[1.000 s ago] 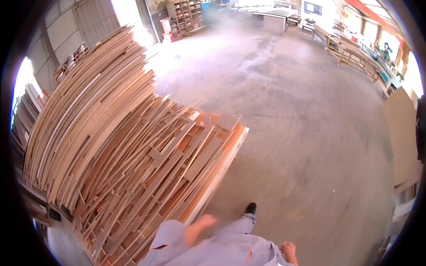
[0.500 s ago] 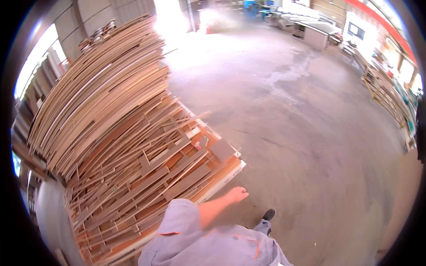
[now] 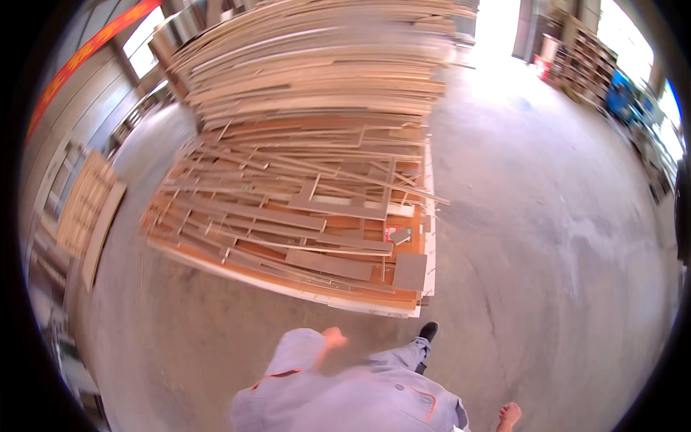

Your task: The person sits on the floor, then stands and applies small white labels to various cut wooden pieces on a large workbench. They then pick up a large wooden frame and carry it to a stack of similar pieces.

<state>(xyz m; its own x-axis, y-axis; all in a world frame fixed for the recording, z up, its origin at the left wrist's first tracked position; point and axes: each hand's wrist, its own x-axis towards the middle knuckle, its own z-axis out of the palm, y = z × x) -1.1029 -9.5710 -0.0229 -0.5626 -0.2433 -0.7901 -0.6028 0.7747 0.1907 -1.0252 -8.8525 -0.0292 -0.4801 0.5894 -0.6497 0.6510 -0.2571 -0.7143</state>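
Note:
My left hand (image 3: 333, 338) hangs beside my grey sleeve, apart from the near edge of a low stack of boards (image 3: 288, 289). Motion smears its fingers, and no object shows in it. Lower right, my right hand (image 3: 509, 415) is over the floor with its fingers curled in, and nothing shows in the grip. Neither hand touches anything. Narrow wooden strips and several brown offcuts (image 3: 327, 263) lie loosely across the stack's orange-brown top. A square brown panel (image 3: 409, 272) rests at its near right corner.
Behind the low stack rises a tall pile of long wooden strips (image 3: 317, 79). A wooden frame (image 3: 85, 209) leans at the left. Shelving (image 3: 586, 61) and a blue machine (image 3: 620, 97) stand at the far right. Concrete floor (image 3: 518, 237) runs along the stack's right side.
My view has turned left, so the stack now lies straight ahead. My left hand has swung back toward my body, and my right hand has come into view.

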